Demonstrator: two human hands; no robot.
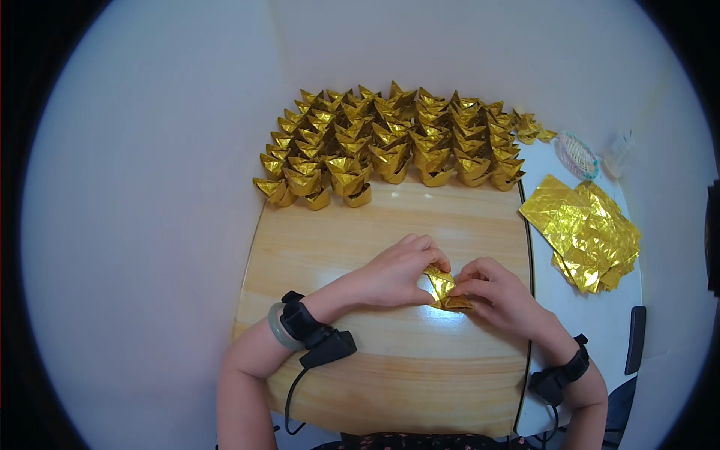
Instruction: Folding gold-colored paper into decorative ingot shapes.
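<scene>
A small piece of folded gold foil paper [441, 285] is between my two hands, just over the right half of the wooden tabletop. My left hand [405, 271] grips its left side, thumb below and fingers curled over the top. From the right, my right hand [496, 291] pinches the paper's lower right part between thumb and fingers. The paper has a slanted crease and a flap sticking out at the bottom right. Fingers hide part of its edges.
Rows of folded gold paper ingots [390, 139] stand along the table's far side. To the right, a white surface [600, 330] holds a pile of gold foil sheets [585, 229], a woven oval basket [577, 156] and a clear container [619, 155]. Cabled black devices [319, 330] are strapped to both wrists.
</scene>
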